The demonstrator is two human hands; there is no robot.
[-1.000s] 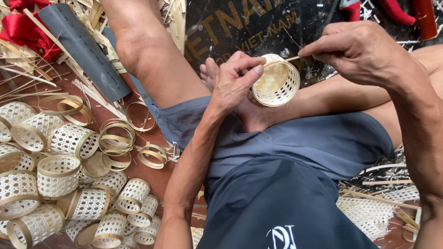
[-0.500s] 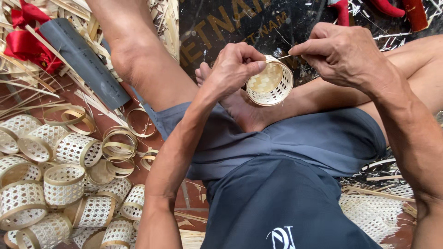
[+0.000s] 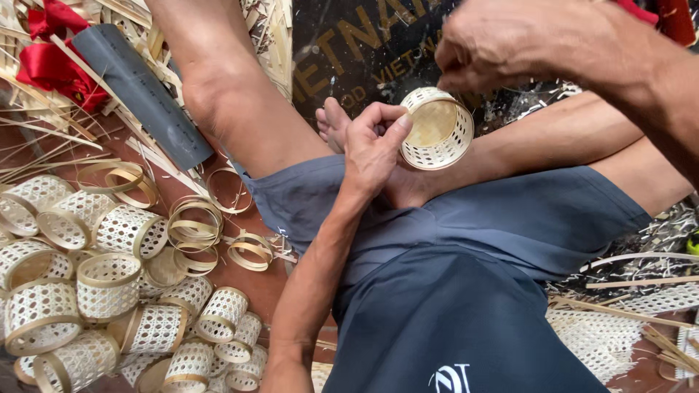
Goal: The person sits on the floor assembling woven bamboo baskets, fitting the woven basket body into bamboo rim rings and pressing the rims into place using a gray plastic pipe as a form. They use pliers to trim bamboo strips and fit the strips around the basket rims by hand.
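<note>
Left hand [image 3: 375, 149] curled around the near side of a small woven basket [image 3: 437, 129], thumb and fingers pinching its rim; basket held over the crossed legs, open mouth tilted toward the camera. Right hand [image 3: 510, 44] closed at the basket's upper rim, fingertips bunched as if pinching something there; what it gripped was too small to make out.

Surroundings: a heap of woven cylinders [image 3: 109, 291] crowded the floor at lower left, many touching or stacked. Just beside them, toward the person's leg, lay loose bamboo hoops [image 3: 193, 222], some overlapping. A grey pipe [image 3: 138, 91] lay slantwise at upper left, its lower end near the knee, with red cloth [image 3: 54, 62] beside it and bamboo strips [image 3: 44, 138] scattered around and under both. More woven sheet and splints [image 3: 633, 313] sat at lower right.

Open room: little bare floor; a narrow reddish patch between hoops and thigh. The legs hemmed the basket in below.

A dark board with pale yellow lettering [image 3: 364, 51] lay behind the feet, partly hidden by the hands.
</note>
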